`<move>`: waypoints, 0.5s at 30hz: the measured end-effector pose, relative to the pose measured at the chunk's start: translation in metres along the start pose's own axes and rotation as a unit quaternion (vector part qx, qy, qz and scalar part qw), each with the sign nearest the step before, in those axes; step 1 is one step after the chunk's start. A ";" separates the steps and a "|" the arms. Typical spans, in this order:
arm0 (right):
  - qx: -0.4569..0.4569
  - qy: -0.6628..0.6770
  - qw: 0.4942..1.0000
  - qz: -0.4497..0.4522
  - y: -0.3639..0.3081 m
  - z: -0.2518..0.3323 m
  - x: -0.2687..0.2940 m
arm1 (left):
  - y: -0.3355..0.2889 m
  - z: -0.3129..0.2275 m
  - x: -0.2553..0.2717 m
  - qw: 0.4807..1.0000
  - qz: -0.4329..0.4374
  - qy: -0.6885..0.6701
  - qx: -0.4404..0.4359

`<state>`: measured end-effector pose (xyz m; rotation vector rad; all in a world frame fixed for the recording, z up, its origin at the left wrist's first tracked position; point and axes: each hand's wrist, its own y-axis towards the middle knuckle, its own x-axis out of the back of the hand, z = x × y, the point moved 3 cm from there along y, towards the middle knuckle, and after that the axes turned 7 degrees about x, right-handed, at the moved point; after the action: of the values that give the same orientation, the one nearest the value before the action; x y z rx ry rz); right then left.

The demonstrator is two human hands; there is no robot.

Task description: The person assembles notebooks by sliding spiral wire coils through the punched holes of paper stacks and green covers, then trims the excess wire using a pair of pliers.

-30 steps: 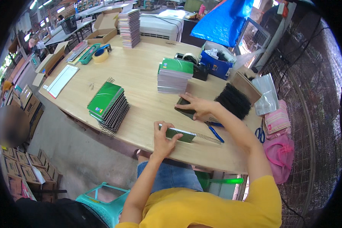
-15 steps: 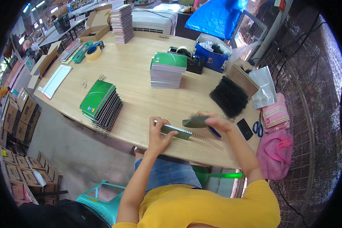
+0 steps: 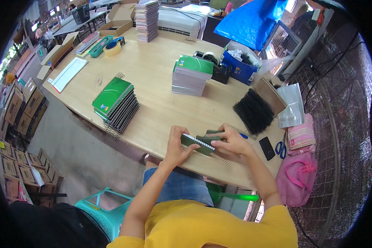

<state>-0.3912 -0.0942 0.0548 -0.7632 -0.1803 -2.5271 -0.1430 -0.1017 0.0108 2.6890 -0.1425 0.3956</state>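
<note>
Both hands hold a small green notebook (image 3: 199, 143) near the table's front edge. My left hand (image 3: 177, 145) grips its left end, and a white punched edge shows along the top. My right hand (image 3: 231, 140) presses on its right side, fingers over the cover. A black spiral coil (image 3: 222, 161) lies on the table just below and right of the notebook. A pile of black coils (image 3: 254, 111) sits further back on the right.
A stack of bound green notebooks (image 3: 115, 104) lies on the left, an unbound stack (image 3: 191, 76) at the middle. A blue bin (image 3: 240, 66), tape rolls, a phone (image 3: 267, 148), blue scissors (image 3: 281, 149) and a pink bag (image 3: 297, 177) are on the right. A teal stool (image 3: 107, 202) stands below.
My right hand came back from the far stack with a green cover and brought it onto the notebook in my left hand. The view shifted slightly.
</note>
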 end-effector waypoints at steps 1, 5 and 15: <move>-0.006 -0.101 0.995 -0.015 0.003 0.007 0.000 | -0.001 0.001 0.000 1.000 0.001 -0.002 -0.001; 0.009 -0.086 0.996 0.004 0.008 0.012 -0.012 | -0.004 0.008 -0.007 1.000 -0.005 -0.021 0.009; -0.036 0.134 0.988 -0.072 0.019 -0.011 -0.006 | 0.003 0.046 0.009 0.942 0.067 -0.289 0.156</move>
<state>-0.3830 -0.1108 0.0417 -0.4424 -0.0550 -2.7549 -0.1228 -0.1239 -0.0253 3.0400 -0.4667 -0.3815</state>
